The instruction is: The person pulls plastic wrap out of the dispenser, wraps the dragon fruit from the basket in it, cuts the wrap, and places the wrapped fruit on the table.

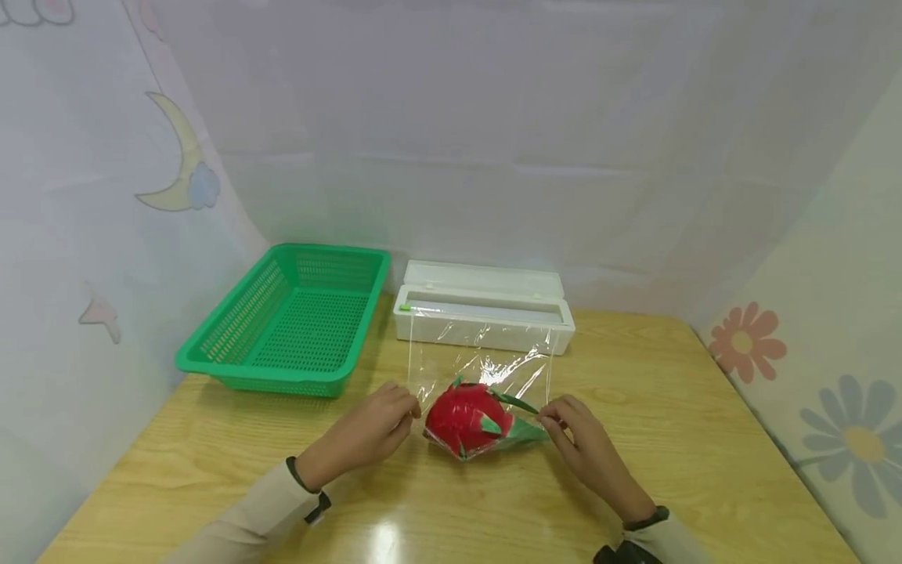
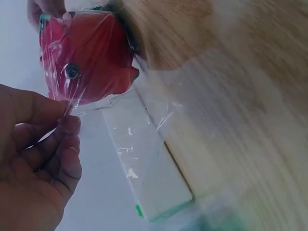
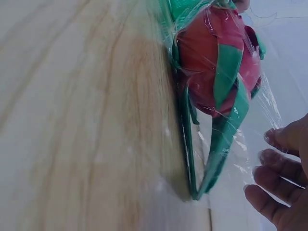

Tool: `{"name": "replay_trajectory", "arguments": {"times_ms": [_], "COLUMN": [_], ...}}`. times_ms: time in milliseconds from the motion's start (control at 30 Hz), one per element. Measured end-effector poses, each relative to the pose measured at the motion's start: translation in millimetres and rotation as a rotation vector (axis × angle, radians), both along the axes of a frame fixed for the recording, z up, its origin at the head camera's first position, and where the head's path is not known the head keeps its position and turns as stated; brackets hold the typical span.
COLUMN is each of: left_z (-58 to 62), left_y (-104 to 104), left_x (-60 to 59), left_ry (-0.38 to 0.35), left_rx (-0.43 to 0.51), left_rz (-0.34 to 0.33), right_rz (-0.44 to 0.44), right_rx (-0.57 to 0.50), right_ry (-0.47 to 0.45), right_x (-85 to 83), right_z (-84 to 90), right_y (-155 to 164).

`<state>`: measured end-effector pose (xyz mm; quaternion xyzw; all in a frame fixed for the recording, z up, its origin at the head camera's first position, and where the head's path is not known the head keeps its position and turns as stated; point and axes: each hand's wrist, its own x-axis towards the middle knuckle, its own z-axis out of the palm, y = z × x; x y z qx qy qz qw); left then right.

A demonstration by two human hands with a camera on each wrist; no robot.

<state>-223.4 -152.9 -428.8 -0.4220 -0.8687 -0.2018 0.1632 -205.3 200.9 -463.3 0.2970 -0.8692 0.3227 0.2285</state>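
Note:
A red dragon fruit point(image 1: 456, 415) with long green leaf-like scales lies on the wooden table between the two hands. Clear cling film point(image 1: 517, 372) stretches from a white dispenser box point(image 1: 482, 276) and drapes over the fruit. To the fruit's left, the left hand point(image 1: 372, 427) pinches the film's edge between thumb and forefinger, which the left wrist view shows close up point(image 2: 36, 144). At the opposite side the right hand point(image 1: 581, 442) holds the film near the green tips. In the right wrist view, the right thumb and fingers point(image 3: 284, 139) meet the film beside the fruit.
A green plastic basket point(image 1: 362, 313) with perforated sides stands at the back left. The dispenser's lid is up, and a green slider point(image 1: 405, 308) sits at its left end. Pale cloth with printed shapes surrounds the wooden table point(image 1: 634, 376) on its back and sides.

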Motion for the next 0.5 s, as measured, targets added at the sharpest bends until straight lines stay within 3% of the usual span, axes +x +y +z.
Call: {"name": "replay_trajectory", "arguments": {"times_ms": [167,267,400,500], "left_z": [-7.2,-11.2,-15.7,-18.4], "left_y": [6.2,10.0,14.8,19.2], "left_x": [-9.5,-12.0,-12.5,-14.0], "left_ry": [-0.092,-0.2,-0.329,-0.363], "left_rx": [0.083,0.147,0.24,0.291], "left_rz": [-0.007,-0.002,0.045,0.081], "right_rz": [0.024,0.037,0.024,0.009], "right_rx": [-0.059,-0.085,-0.134,-0.172], "right_ry": [-0.116,-0.215,-0.33,-0.356], "right_x": [-19.7,-27.2,-33.2,-37.3], "right_z": [-8.3,-13.4,-17.6,-17.5], "right_y": [-11.0,-17.4,-24.5,-29.2]}}
